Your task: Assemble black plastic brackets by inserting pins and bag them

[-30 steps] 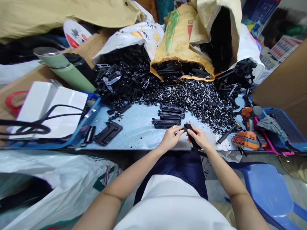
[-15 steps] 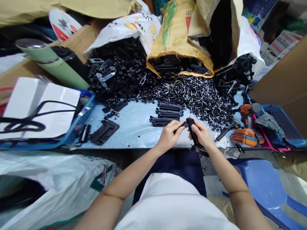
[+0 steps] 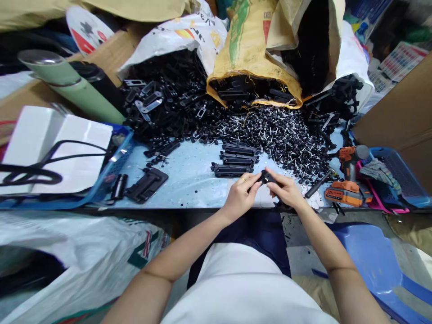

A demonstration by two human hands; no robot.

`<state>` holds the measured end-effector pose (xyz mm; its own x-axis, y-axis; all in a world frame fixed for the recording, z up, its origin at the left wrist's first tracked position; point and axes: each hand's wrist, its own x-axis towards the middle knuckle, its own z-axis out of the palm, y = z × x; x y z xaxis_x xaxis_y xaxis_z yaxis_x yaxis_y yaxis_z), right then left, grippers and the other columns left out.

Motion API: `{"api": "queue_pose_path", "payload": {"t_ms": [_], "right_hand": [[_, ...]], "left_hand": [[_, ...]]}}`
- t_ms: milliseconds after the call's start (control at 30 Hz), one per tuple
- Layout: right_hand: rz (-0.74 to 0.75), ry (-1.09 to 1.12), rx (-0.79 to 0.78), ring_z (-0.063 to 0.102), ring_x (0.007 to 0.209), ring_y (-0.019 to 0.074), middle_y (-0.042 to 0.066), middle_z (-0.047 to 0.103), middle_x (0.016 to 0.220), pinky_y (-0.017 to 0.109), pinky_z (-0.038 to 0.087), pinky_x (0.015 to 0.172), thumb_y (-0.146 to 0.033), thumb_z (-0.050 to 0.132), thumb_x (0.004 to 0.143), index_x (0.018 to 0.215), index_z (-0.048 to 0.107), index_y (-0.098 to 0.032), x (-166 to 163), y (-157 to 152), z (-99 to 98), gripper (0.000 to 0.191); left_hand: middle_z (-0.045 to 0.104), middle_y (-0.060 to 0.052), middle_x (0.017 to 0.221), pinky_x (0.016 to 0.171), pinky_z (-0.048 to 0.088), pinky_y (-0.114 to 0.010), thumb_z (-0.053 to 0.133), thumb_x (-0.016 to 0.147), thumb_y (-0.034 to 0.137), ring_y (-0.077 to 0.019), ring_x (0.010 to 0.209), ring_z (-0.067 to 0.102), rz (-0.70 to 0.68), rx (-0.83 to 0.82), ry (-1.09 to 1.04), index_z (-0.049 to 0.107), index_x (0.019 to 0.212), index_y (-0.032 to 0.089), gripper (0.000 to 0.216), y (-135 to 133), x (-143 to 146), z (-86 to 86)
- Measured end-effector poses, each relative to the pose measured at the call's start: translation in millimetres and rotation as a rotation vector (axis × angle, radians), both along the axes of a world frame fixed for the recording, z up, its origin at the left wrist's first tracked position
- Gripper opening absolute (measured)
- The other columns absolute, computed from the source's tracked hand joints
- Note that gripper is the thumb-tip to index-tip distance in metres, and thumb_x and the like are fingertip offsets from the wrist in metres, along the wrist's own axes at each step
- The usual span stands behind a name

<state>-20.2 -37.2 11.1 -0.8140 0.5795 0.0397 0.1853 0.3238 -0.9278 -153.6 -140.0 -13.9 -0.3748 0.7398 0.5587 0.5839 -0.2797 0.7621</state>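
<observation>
Near the table's front edge, my left hand and my right hand meet, both closed on a black plastic part. The left fingers pinch its left end; the right thumb and fingers wrap its right side, hiding much of its shape. Just beyond my left hand lie several long black plastic pieces in a stacked row on the blue table. Past my right hand spreads a heap of small black-headed pins with pale metal shafts.
An orange cordless drill and a black-handled tool lie at right. A blue basket stands at left, beside a black bracket-like part. Yellow sack and a black parts heap line the back. A blue chair is lower right.
The black part has turned in my hands: its long body pointed down toward me before and now looks foreshortened. My right hand has rotated with it and sits slightly lower.
</observation>
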Motion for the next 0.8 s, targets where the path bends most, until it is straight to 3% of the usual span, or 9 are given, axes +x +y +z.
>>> {"api": "queue_pose_path", "payload": {"t_ms": [167,333,467,533,600,667,733,800], "right_hand": [[-0.122,0.102,0.07,0.05,0.048,0.0059,0.004,0.061,0.086,0.022,0.05,0.049,-0.045,0.048,0.085,0.133,0.046,-0.023,-3.9,-21.7,-12.7,0.053],[-0.124,0.1,0.12,0.049,0.049,0.0063,0.004,0.061,0.09,0.024,0.05,0.051,-0.045,0.049,0.085,0.133,0.045,-0.023,-2.3,-28.6,-23.1,0.053],[-0.066,-0.04,0.039,0.049,0.048,0.0068,0.002,0.062,0.084,0.023,0.048,0.048,-0.046,0.042,0.087,0.136,0.04,-0.021,-4.7,-19.6,-45.0,0.055],[0.02,-0.17,0.075,0.054,0.054,0.0095,0.002,0.063,0.08,0.025,0.05,0.055,-0.044,0.04,0.089,0.133,0.045,-0.018,-7.3,-4.9,-54.5,0.051],[0.05,-0.298,0.258,0.06,0.072,0.0134,0.005,0.065,0.085,0.028,0.05,0.07,-0.04,0.041,0.09,0.123,0.055,-0.017,-9.8,19.2,-57.6,0.042],[-0.063,-0.441,0.533,0.058,0.091,0.0169,0.008,0.064,0.098,0.029,0.046,0.082,-0.034,0.042,0.09,0.113,0.061,-0.017,-12.3,49.1,-53.6,0.034],[-0.245,-0.659,0.763,0.054,0.099,0.0196,0.012,0.062,0.105,0.029,0.044,0.082,-0.028,0.039,0.092,0.109,0.061,-0.015,-15.3,77.5,-46.3,0.031],[-0.354,-0.867,0.87,0.052,0.099,0.0219,0.016,0.06,0.103,0.03,0.042,0.077,-0.019,0.036,0.091,0.103,0.061,-0.011,-19.1,98.4,-41.0,0.03]], "left_hand": [[0.062,-0.009,0.093,0.075,0.051,-0.026,0.038,0.092,0.023,-0.0142,0.086,0.06,0.218,0.112,0.016,0.057,0.115,0.015,0.031,4.2,22.2,-1.0],[0.063,-0.008,0.09,0.075,0.05,-0.026,0.039,0.092,0.022,-0.0136,0.084,0.06,0.138,0.167,0.023,0.059,0.111,0.015,0.029,5.0,15.3,-7.5],[0.063,-0.008,0.091,0.073,0.051,-0.028,0.039,0.091,0.032,-0.0153,0.082,0.061,0.1,-0.005,-0.163,0.061,0.106,0.016,0.031,8.5,11.4,-31.1],[0.062,-0.007,0.086,0.061,0.052,-0.026,0.04,0.09,0.037,-0.0127,0.066,0.06,0.145,-0.166,-0.385,0.061,0.104,0.015,0.033,11.1,16.6,-49.1],[0.06,-0.003,0.075,0.045,0.048,-0.022,0.04,0.089,0.041,-0.0081,0.045,0.053,0.195,-0.327,-0.648,0.057,0.104,0.014,0.035,13.7,24.1,-67.0],[0.056,0.001,0.071,0.036,0.044,-0.02,0.041,0.087,0.042,-0.0057,0.036,0.047,0.244,-0.431,-0.869,0.053,0.106,0.015,0.035,15.9,31.3,-80.7],[0.054,0.001,0.075,0.037,0.047,-0.02,0.044,0.085,0.042,-0.0057,0.038,0.051,0.28,-0.462,-1.0,0.049,0.106,0.017,0.033,17.2,36.4,-88.3],[0.053,0.001,0.08,0.042,0.051,-0.022,0.046,0.084,0.041,-0.0066,0.042,0.055,0.286,-0.461,-1.049,0.046,0.106,0.018,0.032,17.4,38.8,-90.5]]}}
